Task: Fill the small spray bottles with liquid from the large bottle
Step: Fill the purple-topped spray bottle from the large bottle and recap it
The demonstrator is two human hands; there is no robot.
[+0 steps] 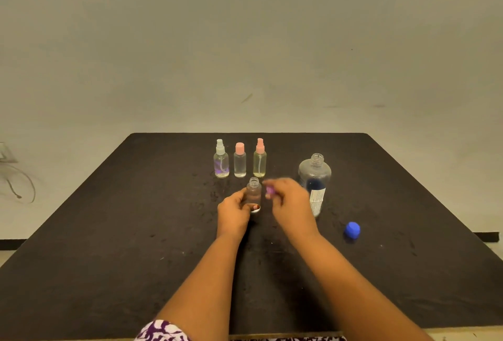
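Bottle (253, 193) in left hand (234, 215), cap (270, 191) in right hand (292, 206)

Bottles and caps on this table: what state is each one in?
White-topped spray bottle: closed, upright.
Pink-capped bottle: closed, upright.
Pink-topped spray bottle: closed, upright.
Small bottle: uncapped, held by left hand.
Purple cap: off, pinched by right hand.
Large bottle: uncapped, upright.
Blue cap: off, on the table.

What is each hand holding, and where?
The left hand grips the uncapped small bottle around its lower body; right hand pinches a blurred purple cap.
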